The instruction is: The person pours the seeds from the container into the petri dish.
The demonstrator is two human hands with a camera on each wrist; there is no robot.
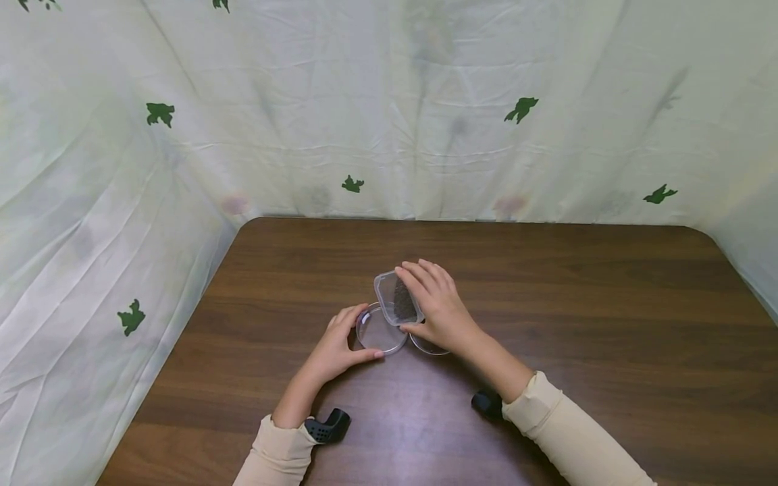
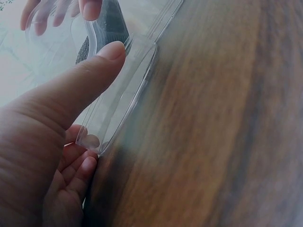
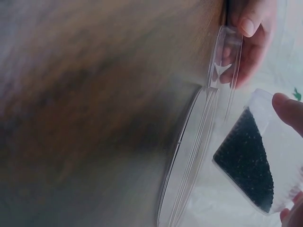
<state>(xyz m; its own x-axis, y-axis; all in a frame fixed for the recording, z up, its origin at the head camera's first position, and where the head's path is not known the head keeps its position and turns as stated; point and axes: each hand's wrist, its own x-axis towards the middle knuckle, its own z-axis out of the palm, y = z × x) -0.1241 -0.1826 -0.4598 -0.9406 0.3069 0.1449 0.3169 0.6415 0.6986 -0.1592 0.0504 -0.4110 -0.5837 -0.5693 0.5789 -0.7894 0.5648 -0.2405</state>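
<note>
On the table, my left hand (image 1: 336,345) holds a round clear petri dish (image 1: 381,337) between thumb and fingers at its sides. Above that dish's right part, a small clear plastic tub (image 1: 385,291) is tilted to the left in the grip of my right hand (image 1: 442,309). Dark fine granules (image 3: 248,163) lie slanted inside the tub, as the right wrist view shows. A second clear round dish (image 1: 429,352) sits against the first on its right, partly hidden under my right hand. Whether any granules have landed in the first dish, I cannot tell.
The brown wood-grain table (image 1: 608,304) extends around both hands. Behind and beside it hangs a pale cloth curtain (image 1: 389,101) with green leaf-like shapes. Black wrist devices (image 1: 328,426) sit at both cuffs.
</note>
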